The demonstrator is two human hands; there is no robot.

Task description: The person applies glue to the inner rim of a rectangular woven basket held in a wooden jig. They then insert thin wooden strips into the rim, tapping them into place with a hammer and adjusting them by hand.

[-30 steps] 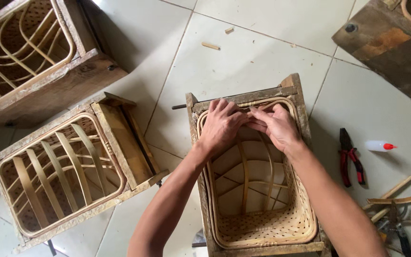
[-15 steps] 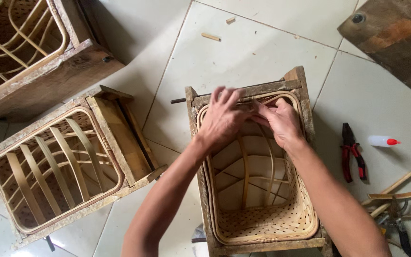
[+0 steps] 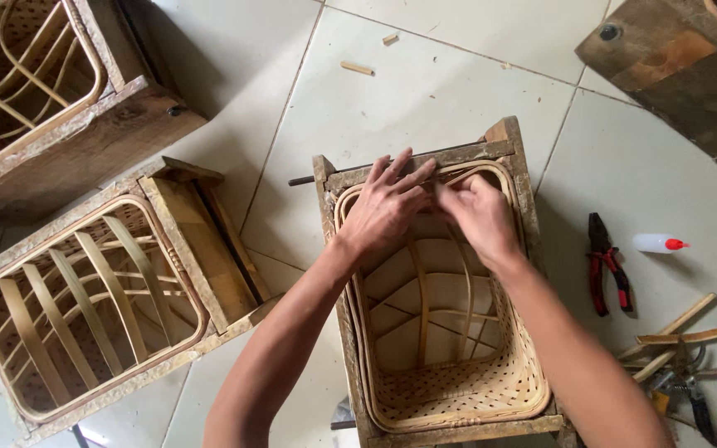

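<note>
While both hands work at the far rim of the basket (image 3: 450,390), it sits inside a wooden frame (image 3: 335,178) at centre of the tiled floor (image 3: 425,91). Left hand (image 3: 385,206) lies flat-ish over the rim w/ fingers spread and stretched toward the frame's top bar; can't tell if it grips anything. Right hand (image 3: 481,214) is curled, fingertips pinched at the rim strips just beside the left fingers; what it pinches is too small to make out. Hands touch or nearly touch. Basket bottom is woven, w/ bent strips running up the inside.

Left of it, a 2nd frame (image 3: 184,241) w/ a half-built basket, just beside the centre one. Top left, a 3rd frame (image 3: 85,141); top right, a dark wood block (image 3: 674,66). Right of the basket: red-handled pliers (image 3: 606,264), a small white bottle w/ red cap (image 3: 656,243), loose sticks (image 3: 682,328) near bottom right. Two small wood bits (image 3: 357,68) on the tiles up top.
</note>
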